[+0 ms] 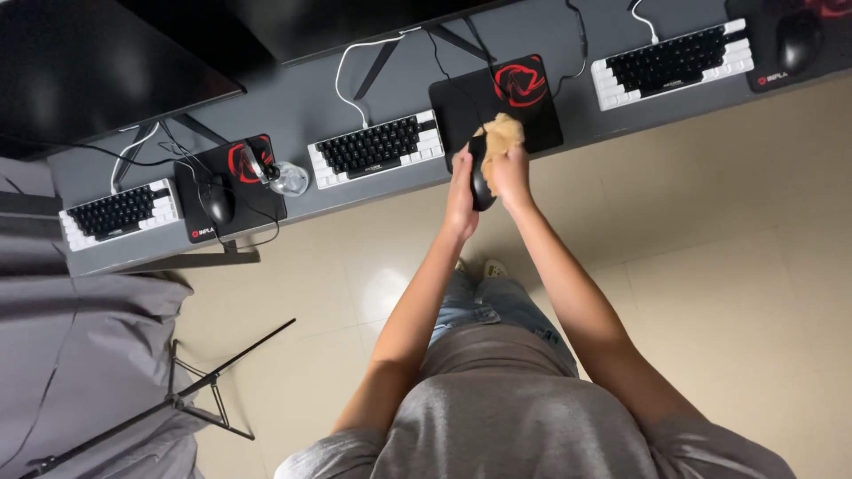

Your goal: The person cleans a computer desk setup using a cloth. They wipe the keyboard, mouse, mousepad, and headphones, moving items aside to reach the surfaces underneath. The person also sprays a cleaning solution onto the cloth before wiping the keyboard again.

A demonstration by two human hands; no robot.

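- Mid-wipe, looks like: left hand (461,191) clamped round black mouse (480,177), lifted at desk (302,106) edge by mouse pad (532,111).
- Right hand (510,167) bunched on tan cloth (502,135), pressed to mouse.
- Next probably needs turning mouse, steady grip.

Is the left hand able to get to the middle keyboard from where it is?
Probably yes: the left hand holds the black mouse just right of the middle keyboard, with only bare desk between, though its grip is occupied.

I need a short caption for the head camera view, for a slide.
Left hand holds a black computer mouse while right hand presses a tan cloth on it, above a grey desk.
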